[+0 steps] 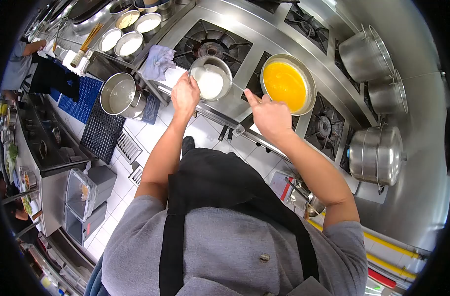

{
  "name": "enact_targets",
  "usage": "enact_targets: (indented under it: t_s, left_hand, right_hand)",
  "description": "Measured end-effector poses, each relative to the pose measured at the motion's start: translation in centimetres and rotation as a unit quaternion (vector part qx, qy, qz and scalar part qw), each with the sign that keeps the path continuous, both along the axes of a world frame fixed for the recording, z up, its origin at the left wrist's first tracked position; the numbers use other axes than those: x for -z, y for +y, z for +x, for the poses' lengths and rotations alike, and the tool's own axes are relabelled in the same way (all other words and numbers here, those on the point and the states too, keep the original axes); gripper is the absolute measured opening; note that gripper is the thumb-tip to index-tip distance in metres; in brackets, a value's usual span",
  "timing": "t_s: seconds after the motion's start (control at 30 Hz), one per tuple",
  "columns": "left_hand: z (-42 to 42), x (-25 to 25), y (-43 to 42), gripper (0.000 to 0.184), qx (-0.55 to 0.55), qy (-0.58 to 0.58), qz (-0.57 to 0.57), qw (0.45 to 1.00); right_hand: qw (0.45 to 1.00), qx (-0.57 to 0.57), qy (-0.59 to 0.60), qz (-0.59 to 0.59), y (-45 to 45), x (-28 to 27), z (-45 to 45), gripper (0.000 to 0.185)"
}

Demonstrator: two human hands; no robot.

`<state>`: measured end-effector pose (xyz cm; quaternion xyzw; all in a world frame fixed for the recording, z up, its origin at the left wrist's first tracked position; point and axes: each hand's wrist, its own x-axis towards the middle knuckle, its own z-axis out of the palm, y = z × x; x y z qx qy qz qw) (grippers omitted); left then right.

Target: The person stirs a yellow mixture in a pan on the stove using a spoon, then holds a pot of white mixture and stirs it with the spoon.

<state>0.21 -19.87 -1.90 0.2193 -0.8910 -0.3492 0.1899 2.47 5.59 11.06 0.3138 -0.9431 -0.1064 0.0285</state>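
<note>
My left hand (186, 93) is closed on the near left rim of a round metal bowl (194, 65) that holds something white. The bowl is tilted slightly at the stove's front edge, before a burner (211, 49). My right hand (269, 116) grips a thin metal utensil (238, 86), which points left towards the bowl; its kind cannot be made out. Just beyond my right hand, a wide metal pan (311, 81) of bright yellow-orange liquid (284, 85) rests on the stove. A crumpled lilac cloth (159, 62) lies left of the bowl.
Several metal bowls of white contents (130, 44) stand at the upper left. A tall metal pot (119, 93) is below them. Large pots (375, 155) line the right side. Black matting (106, 126) and grey bins (89, 197) are on the left. Another person (27, 64) stands far left.
</note>
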Motion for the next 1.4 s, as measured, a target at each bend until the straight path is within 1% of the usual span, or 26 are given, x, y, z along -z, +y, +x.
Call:
enact_targets:
  t_s: [0.03, 0.07, 0.1, 0.17, 0.2, 0.23, 0.27, 0.33, 0.37, 0.43, 0.47, 0.5, 0.53, 0.57, 0.6, 0.63, 0.7, 0.73, 0.8, 0.93, 1.0, 1.1, 1.17, 1.3, 1.37, 1.4]
  left_hand:
    - [0.1, -0.3, 0.1, 0.040, 0.011, -0.002, 0.010, 1.000]
    - [0.1, 0.0, 0.2, 0.040, 0.010, -0.002, 0.011, 1.000]
    - [0.1, 0.6, 0.3, 0.040, -0.002, -0.006, 0.008, 1.000]
    - [0.0, 0.9, 0.3, 0.040, -0.011, -0.009, 0.004, 1.000]
    - [0.0, 1.0, 0.5, 0.039, -0.014, 0.015, 0.004, 1.000]
    - [0.4, 1.2, 0.6, 0.038, -0.017, 0.036, 0.003, 0.999]
    - [0.8, 1.6, 0.7, 0.038, -0.017, 0.032, 0.003, 0.999]
    - [0.4, 2.3, 0.6, 0.036, -0.006, -0.022, 0.027, 0.999]
    - [0.4, 2.3, 0.5, 0.036, -0.005, -0.020, 0.024, 0.999]
    - [0.9, 2.3, 0.8, 0.030, -0.032, 0.076, 0.056, 0.995]
    - [0.8, 2.2, 0.7, 0.030, -0.031, 0.075, 0.055, 0.995]
    - [0.7, 2.1, 0.5, 0.031, -0.027, 0.066, 0.047, 0.996]
    - [0.6, 2.1, 0.3, 0.031, -0.025, 0.057, 0.040, 0.997]
    - [0.5, 2.3, 0.1, 0.031, -0.025, 0.056, 0.040, 0.997]
    - [0.3, 2.6, -0.1, 0.031, -0.026, 0.053, 0.034, 0.998]
    - [0.2, 2.9, -0.3, 0.031, -0.025, 0.050, 0.028, 0.998]
    - [0.4, 2.1, -0.7, 0.032, -0.015, 0.013, 0.036, 0.999]
    - [0.4, 1.8, -0.8, 0.032, -0.007, -0.022, 0.044, 0.999]
    - [0.5, 1.9, -1.1, 0.033, -0.005, -0.019, 0.047, 0.999]
    - [0.2, 2.5, -1.7, 0.035, 0.018, -0.037, 0.064, 0.997]
    - [0.2, 3.3, -2.1, 0.036, 0.027, -0.058, 0.064, 0.996]
    - [0.4, 3.3, -2.4, 0.037, 0.050, -0.077, 0.091, 0.992]
    - [0.5, 3.0, -2.7, 0.037, 0.063, -0.073, 0.117, 0.989]
    - [-0.5, 3.3, -3.7, 0.036, 0.108, -0.084, 0.098, 0.986]
    - [-1.2, 3.5, -4.3, 0.036, 0.130, -0.082, 0.087, 0.984]
    - [-1.6, 3.4, -4.7, 0.036, 0.162, -0.086, 0.097, 0.978]
  right_hand:
    - [1.000, -0.007, 0.000, 0.016, -0.2, 0.6, 0.0, 0.057]
    - [0.993, 0.059, -0.099, 0.031, -1.2, 0.3, 0.4, 0.053]
    - [0.993, 0.057, -0.100, 0.031, -1.6, 0.5, 0.7, 0.053]
    - [0.948, 0.175, -0.251, -0.090, -1.8, 0.7, 1.3, 0.049]
    - [0.925, 0.192, -0.287, -0.158, -1.3, 2.3, 1.3, 0.047]
    - [0.925, 0.192, -0.289, -0.156, -0.9, 4.3, 0.9, 0.047]
    - [0.876, 0.212, -0.337, -0.272, -1.6, 4.7, 0.6, 0.045]
    - [0.667, 0.356, -0.498, -0.424, -2.1, 4.5, 0.2, 0.042]
    - [0.667, 0.354, -0.497, -0.427, -2.6, 3.1, 0.1, 0.042]
    - [0.569, 0.413, -0.536, -0.467, -2.9, 1.9, 0.2, 0.041]
    - [0.604, 0.391, -0.532, -0.446, -2.4, 2.2, -0.2, 0.041]
    - [0.602, 0.391, -0.534, -0.447, -1.8, 2.4, -0.2, 0.041]
    - [0.752, 0.294, -0.439, -0.395, -1.3, 2.4, -0.2, 0.042]
    - [0.869, 0.182, -0.324, -0.326, -1.1, 2.3, -0.2, 0.042]
    - [0.913, 0.171, -0.255, -0.270, -1.6, 0.0, 0.7, 0.041]
    - [0.913, 0.172, -0.255, -0.270, -1.7, -1.1, 0.7, 0.041]
    - [0.972, 0.100, -0.172, -0.128, -1.2, -2.3, 0.4, 0.041]
    - [0.972, 0.101, -0.172, -0.128, -1.0, -2.3, 0.1, 0.041]
    - [0.990, 0.071, -0.123, -0.027, -0.8, -2.3, -0.7, 0.043]
    - [0.987, 0.063, -0.147, 0.010, -1.2, -1.6, -1.7, 0.045]
    - [0.964, 0.104, -0.236, -0.067, -1.4, -1.1, -2.0, 0.042]
    - [0.939, 0.115, -0.291, -0.144, -0.3, 0.7, -3.5, 0.040]
    - [0.926, 0.130, -0.319, -0.154, 0.2, 0.5, -4.5, 0.038]
    - [0.946, 0.055, -0.308, -0.080, 1.7, -0.1, -8.2, 0.037]
    - [0.967, -0.041, -0.251, 0.031, 1.9, -1.5, -10.3, 0.038]
    - [0.966, -0.043, -0.253, 0.034, 2.3, -1.3, -11.5, 0.038]
